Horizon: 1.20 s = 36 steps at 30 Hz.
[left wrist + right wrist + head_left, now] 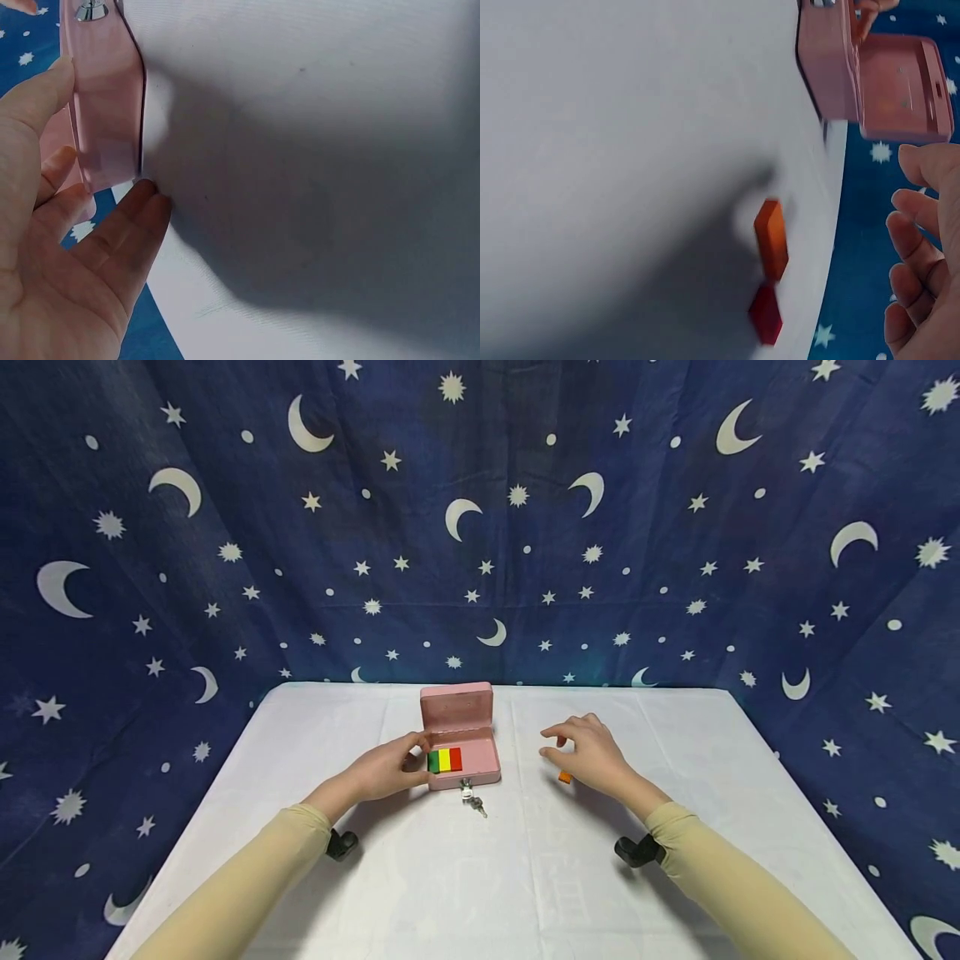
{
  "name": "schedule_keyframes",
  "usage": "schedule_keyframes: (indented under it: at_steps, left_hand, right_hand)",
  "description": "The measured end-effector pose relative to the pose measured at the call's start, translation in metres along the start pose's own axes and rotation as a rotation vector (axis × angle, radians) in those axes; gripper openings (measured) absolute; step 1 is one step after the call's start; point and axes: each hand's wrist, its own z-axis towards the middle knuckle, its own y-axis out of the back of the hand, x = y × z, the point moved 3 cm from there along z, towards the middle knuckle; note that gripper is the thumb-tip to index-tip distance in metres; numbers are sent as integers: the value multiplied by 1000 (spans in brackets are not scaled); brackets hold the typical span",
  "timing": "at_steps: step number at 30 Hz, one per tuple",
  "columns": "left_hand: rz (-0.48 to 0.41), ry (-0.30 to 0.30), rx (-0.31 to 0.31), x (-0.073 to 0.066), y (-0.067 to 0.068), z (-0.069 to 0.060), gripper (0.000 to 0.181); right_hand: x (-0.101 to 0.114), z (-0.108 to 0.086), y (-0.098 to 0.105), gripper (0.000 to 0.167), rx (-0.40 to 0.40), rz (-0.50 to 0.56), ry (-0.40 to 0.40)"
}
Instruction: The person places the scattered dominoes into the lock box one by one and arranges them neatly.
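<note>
A pink metal cash box (480,772) stands on the table with its lid (456,706) raised. Inside, at its left end, lie a green block (432,762), a yellow block (445,760) and a red block (456,759) side by side. My left hand (386,768) holds the box by its left end, the thumb at the front rim. Over the table to the right, my right hand (588,752) hovers with fingers apart and nothing between them. Below it lie an orange block (772,240) and a dark red block (766,315), end to end.
A small key ring with keys (477,804) hangs from the lock (467,787) at the box's front and lies on the white tablecloth (480,885). Behind the table hangs a dark blue curtain (517,635) with moons and stars.
</note>
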Motion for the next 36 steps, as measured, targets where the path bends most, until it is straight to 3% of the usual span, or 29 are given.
schedule_keyframes:
  at_steps: [9, 17, 26, 36]
  left_hand:
    - [6, -10, 7, -2, 1, 0, 46]
    - [13, -3, 3, -1, 0, 1, 46]
    - [13, -7, 3, -3, -1, -1, 45]
    - [36, -17, -9, -1, 0, -1, 44]
  right_hand:
    - [-30, -19, 19, 39, -41, 3, -58]
    - [-56, -33, 24, 42, -16, -9, -142]
    - [-75, -44, 11, 56, 47, -4, -205]
    - [-73, -43, 1, 62, 80, 25, -263]
